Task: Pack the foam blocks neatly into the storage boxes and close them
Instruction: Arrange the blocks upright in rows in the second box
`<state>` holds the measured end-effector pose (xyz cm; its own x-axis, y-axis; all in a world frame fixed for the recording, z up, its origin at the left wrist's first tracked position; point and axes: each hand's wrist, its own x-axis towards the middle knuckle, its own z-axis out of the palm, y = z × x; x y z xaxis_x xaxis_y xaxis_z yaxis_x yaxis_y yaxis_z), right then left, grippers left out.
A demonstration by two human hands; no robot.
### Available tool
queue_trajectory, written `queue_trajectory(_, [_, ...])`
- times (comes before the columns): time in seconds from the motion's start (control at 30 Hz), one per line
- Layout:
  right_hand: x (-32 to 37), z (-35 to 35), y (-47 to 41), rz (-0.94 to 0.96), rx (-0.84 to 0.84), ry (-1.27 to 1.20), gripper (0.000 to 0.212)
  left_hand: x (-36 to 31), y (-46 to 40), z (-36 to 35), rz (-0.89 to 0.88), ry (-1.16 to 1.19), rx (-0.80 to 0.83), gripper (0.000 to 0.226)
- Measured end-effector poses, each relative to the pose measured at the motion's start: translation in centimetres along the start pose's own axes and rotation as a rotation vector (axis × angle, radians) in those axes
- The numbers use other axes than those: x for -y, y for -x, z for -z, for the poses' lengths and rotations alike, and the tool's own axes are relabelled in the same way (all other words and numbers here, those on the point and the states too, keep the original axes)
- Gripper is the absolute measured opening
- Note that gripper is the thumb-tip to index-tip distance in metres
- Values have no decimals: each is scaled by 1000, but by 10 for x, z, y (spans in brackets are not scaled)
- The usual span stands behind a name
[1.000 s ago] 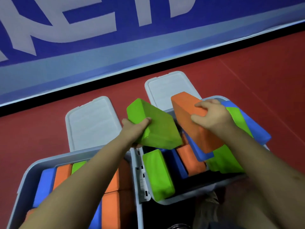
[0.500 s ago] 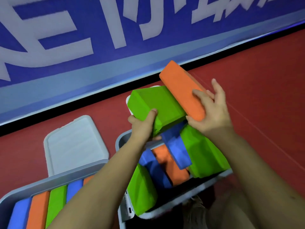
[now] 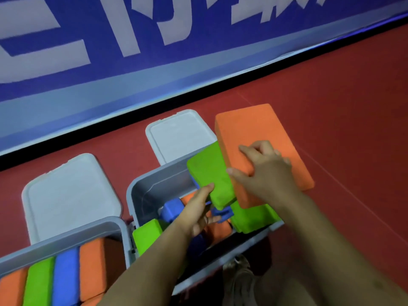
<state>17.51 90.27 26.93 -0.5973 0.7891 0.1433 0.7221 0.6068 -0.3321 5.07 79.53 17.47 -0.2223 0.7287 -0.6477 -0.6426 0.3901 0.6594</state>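
My right hand [image 3: 265, 171] is gripping an orange foam block [image 3: 260, 138] while my left hand [image 3: 198, 208] is pinching a green foam block [image 3: 207, 173] (both above the right storage box [image 3: 141, 195]).

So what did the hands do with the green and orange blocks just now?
The right hand swung the orange block from edge-up to flat, out over the right box's far right edge. The left hand lowered the green block beside it. Both blocks stayed held; lids off, left box's blocks unmoved.
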Motion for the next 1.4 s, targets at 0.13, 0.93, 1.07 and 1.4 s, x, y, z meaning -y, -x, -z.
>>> queue_trajectory(0.13, [1,-4,-20,-23,-150,-40,47,1,-5,4,23,11,27,22])
queue_trajectory(0.93, [-11,0,-25,-21,-147,-112,38,33,-35,45,173,211,-170,24])
queue_trajectory(1.07, [7,-6,-25,-65,-157,9,30,0,-72,95,183,-174,-400,13])
queue_trajectory(1.4, [11,-14,-35,-76,-103,54,38,-21,-173,177,328,-1520,-156,54])
